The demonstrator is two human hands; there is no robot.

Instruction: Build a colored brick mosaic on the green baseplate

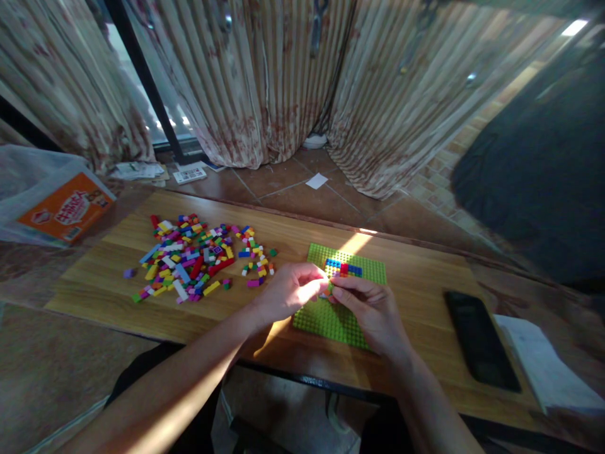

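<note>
Small greenish plastic toy brick (331, 286), mostly hidden, at fingertips over mid-plate; can't tell if it's touching down. L hand (290, 290): thumb + index pinched on it, approx. R hand (375, 309): thumb + index pinching the opp. side. Colour/shape too small for me to be sure of.

Under it: lime-green studded square plastic baseplate (326, 321). Just beyond fingertips, blue rectangular plastic bricks (355, 271) w/ a red plastic brick (345, 268) btwn.

Risks, my read: tiny part + tight pinch = could slip or seat a stud off; knuckles block my view of alignment. Pressing hard might shift the plate, or nudge nearby bricks loose. Sun stripe may wash out colours.

Further out, L: loose multicoloured brick pile (182, 272) on wood-grain table (416, 309); stray sleeve could scatter it. R: black flat phone-like slab (481, 340), well apart, low risk.
</note>
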